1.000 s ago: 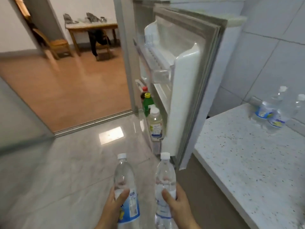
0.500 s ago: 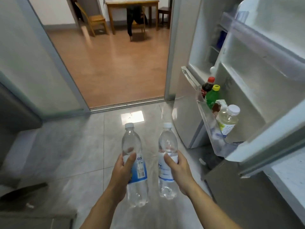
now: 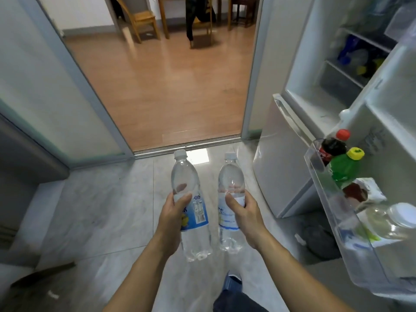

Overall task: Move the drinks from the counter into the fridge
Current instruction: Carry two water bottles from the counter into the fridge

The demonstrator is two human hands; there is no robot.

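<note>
A: Holding what right now?

B: Holding two clear water bottles, one each. Left hand (image 3: 172,218) gripping the left bottle (image 3: 191,208) round the middle, thumb curled over the front, other fingers wrapped behind and showing through the plastic. Right hand (image 3: 244,213) gripping the right bottle (image 3: 230,199) the same way, thumb in front, fingertips peeking round the far side.

A: Standing up or tipping?

B: Standing up, white caps pointing to twelve o'clock. Sitting side by side, near each other but not touching. Hanging over the gray floor (image 3: 108,208), not in the fridge yet.

A: Fridge being where?

B: Standing open at about two o'clock. Door shelf (image 3: 337,224) sticking out at three o'clock, already holding a red-capped dark bottle (image 3: 333,145), a green bottle (image 3: 344,167) with a yellow cap, and a pale bottle (image 3: 391,221) with a white cap. More stuff sitting on the inside shelves at one o'clock, too blurry to name.

A: Being almost done?

B: Probably being in the middle. Some drinks sitting in the door already. These two waiting to go in. Counter not showing here, so not knowing about more bottles left there.
</note>
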